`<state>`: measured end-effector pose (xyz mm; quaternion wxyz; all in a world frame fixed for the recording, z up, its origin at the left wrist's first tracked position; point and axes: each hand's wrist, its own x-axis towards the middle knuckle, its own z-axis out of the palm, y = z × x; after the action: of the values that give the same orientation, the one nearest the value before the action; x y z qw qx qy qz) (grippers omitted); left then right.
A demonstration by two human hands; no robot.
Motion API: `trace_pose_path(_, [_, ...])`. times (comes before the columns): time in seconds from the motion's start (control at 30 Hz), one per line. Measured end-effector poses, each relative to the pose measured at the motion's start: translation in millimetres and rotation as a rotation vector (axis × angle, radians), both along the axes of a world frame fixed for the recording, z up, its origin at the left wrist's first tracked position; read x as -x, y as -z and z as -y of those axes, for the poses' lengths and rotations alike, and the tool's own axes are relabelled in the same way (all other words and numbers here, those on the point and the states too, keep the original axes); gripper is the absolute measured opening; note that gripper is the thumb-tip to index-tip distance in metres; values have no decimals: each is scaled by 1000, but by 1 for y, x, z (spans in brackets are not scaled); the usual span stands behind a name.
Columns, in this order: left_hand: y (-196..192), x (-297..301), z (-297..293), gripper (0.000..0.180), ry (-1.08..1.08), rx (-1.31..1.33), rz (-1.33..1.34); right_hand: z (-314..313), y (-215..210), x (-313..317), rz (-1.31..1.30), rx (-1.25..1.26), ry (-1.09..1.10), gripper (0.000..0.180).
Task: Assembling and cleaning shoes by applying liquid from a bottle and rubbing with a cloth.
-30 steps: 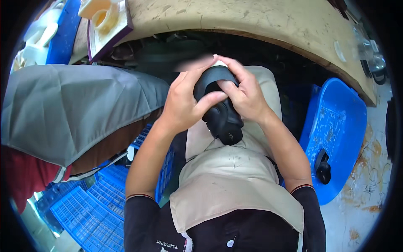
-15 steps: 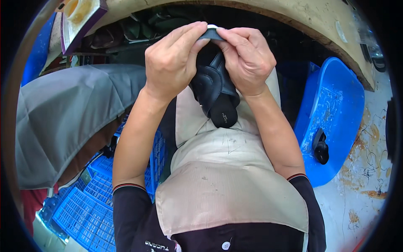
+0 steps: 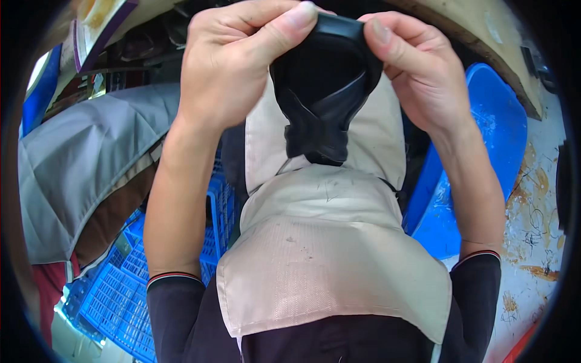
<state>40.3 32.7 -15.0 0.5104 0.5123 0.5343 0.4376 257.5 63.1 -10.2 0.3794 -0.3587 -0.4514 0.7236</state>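
Note:
Between my two hands hangs a black leather sandal (image 3: pixel 324 121) with crossed straps, held over my lap. My left hand (image 3: pixel 227 60) pinches the left side of its upper end, thumb on top. On the opposite side my right hand (image 3: pixel 423 72) grips the same end with thumb and bent fingers. A smooth black band (image 3: pixel 340 25) runs across between the two grips. The sandal's lower end hangs just above my beige apron (image 3: pixel 327 254). Its underside is hidden.
A curved pale table edge (image 3: pixel 436 18) runs across the far side. To the right stands a blue plastic tub (image 3: pixel 499 121). Blue slatted crates (image 3: pixel 121 308) are at lower left. Close on my left is another person's lap under a grey apron (image 3: pixel 91 157).
Both hands have moved apart and closer to me. The sandal has turned; its insole end near my lap no longer shows, and its wide opening faces up. My right forearm now covers part of the tub.

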Motion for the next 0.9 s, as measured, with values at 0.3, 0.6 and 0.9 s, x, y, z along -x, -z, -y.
trace_pose_path(0.3, [32,7,-23,25,82,234,382,-16,35,3,107,18,122,17])
trace_pose_path(0.6, [53,-32,-24,35,-18,355,575,-27,50,-14,525,-310,128,41])
trace_pose_path(0.9, [48,-50,-4,49,21,216,375,-56,91,-5,324,-307,-18,62])
